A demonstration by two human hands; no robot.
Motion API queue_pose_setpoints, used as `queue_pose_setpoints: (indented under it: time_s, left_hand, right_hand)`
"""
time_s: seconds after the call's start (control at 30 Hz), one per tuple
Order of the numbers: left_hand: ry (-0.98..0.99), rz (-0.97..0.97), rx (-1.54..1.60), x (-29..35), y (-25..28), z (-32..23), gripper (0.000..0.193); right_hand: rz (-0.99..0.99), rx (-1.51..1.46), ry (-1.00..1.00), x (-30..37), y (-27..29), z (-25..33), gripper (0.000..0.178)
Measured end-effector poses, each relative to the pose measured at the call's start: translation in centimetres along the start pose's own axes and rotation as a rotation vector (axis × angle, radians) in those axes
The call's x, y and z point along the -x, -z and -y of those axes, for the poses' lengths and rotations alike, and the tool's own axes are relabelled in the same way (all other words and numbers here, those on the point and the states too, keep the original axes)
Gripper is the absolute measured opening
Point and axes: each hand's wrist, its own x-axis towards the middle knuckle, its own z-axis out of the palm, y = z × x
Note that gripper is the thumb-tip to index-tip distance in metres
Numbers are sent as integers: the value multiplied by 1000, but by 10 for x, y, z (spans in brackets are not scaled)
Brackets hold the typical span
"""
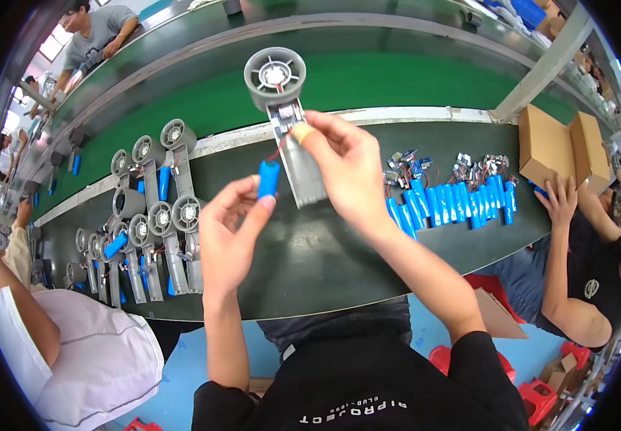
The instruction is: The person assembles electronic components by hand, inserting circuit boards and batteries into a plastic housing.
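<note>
Between my thumb and fingers, my left hand (235, 223) pinches a blue cylindrical battery (269, 179). A thin red wire (279, 149) runs from it up to a grey fan housing (307, 172) with a round fan head at its far end. The housing's long handle lies open, showing a small circuit board (286, 113) near the fan head. My right hand (343, 158), with a yellow cover on one digit, closes on the housing beside this board. Its fingertips partly hide what they touch there.
Several grey fan housings (159, 223), some with blue batteries, stand on the dark table to the left. Rows of blue batteries (461, 201) with small boards lie to the right, near a cardboard box (551, 147). Co-workers sit on both sides; a green conveyor belt (396, 86) runs beyond.
</note>
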Motion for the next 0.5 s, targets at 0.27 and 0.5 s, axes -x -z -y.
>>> queue_pose_setpoints:
  time_s: [0.27,0.5]
  left_hand:
    - [-93,-232,-703,-115,-2,-2,26]
    - [-38,-406,-1074,-207,12,46,25]
  right_hand:
    - [-155,259,53,-133,-14,-88,31]
    - [-293,456,36,-198,-58,-137,29]
